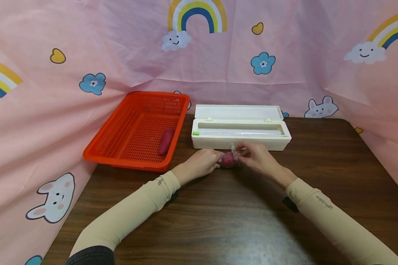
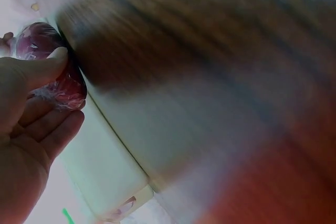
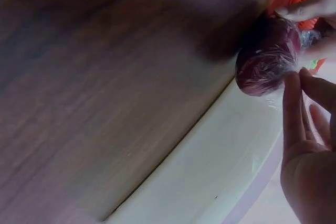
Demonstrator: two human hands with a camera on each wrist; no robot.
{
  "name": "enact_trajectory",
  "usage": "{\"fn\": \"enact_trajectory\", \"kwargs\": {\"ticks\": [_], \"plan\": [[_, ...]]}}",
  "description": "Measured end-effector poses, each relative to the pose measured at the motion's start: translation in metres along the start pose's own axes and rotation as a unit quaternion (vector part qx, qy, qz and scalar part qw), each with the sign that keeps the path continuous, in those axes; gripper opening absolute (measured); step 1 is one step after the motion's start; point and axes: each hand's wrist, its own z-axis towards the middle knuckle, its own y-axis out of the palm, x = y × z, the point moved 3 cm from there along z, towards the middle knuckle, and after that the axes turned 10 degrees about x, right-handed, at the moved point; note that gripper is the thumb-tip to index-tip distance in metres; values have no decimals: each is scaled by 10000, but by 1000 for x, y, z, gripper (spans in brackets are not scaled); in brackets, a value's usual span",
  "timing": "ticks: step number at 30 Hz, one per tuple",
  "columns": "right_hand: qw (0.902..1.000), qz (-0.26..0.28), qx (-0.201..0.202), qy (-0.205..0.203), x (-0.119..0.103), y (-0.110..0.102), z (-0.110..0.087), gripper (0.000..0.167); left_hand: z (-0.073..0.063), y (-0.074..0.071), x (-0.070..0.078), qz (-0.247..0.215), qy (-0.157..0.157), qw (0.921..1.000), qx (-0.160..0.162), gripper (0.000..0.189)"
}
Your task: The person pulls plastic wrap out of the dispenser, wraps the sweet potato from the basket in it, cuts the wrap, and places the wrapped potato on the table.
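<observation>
A reddish-purple sweet potato (image 1: 228, 159) wrapped in clear cling film is between both hands, just in front of the white box. My left hand (image 1: 201, 162) grips its left end; in the left wrist view the thumb (image 2: 50, 69) lies along one side and the fingers curl under the other. At the right end, my right hand (image 1: 256, 156) pinches a gathered bit of cling film (image 1: 234, 150) between thumb and forefinger. Wrinkled film covers the sweet potato (image 3: 270, 59) in the right wrist view, with the right fingertips (image 3: 292, 80) right at its edge.
Behind the hands stands a white cling film box (image 1: 238, 141), lid raised, with a film roll (image 1: 238, 131) and a green slider (image 1: 196, 133). An orange-red basket (image 1: 114, 161) at left holds another sweet potato (image 1: 166, 141). A pink patterned cloth (image 1: 126, 44) surrounds the brown wooden table (image 1: 219, 221).
</observation>
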Motion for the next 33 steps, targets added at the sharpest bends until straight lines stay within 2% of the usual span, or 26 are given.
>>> {"fn": "enact_trajectory", "kwargs": {"ticks": [4, 8, 13, 20, 24, 28, 33], "plan": [[9988, -233, -73, 417, 3, -1, 6, 41, 1, 1, -1, 28, 39, 10000, -8, 28], [9953, -728, -248, 583, 7, -2, 12, 56, 1, 0, -1, 6, 66, 10000, -16, 28], [9902, -1011, -614, 744, 10, -4, 19, 58, 1, -2, -1, -16, 52, 10000, -40, 26], [9893, -487, -1117, 803, 19, -1, 20, 53, 1, -3, -1, -54, 175, 9998, 24, 26], [9856, -29, -1339, 1032, 25, 3, 20, 54, 0, -1, -2, -60, 204, 9998, 33, 28], [9815, 397, -1377, 1267, 27, 5, 19, 41, -1, 0, -2, -135, 174, 9998, 34, 31], [9780, 861, -1228, 1447, 28, 9, 18, 27, -2, 0, -3, -226, 112, 9997, 63, 32]]}}
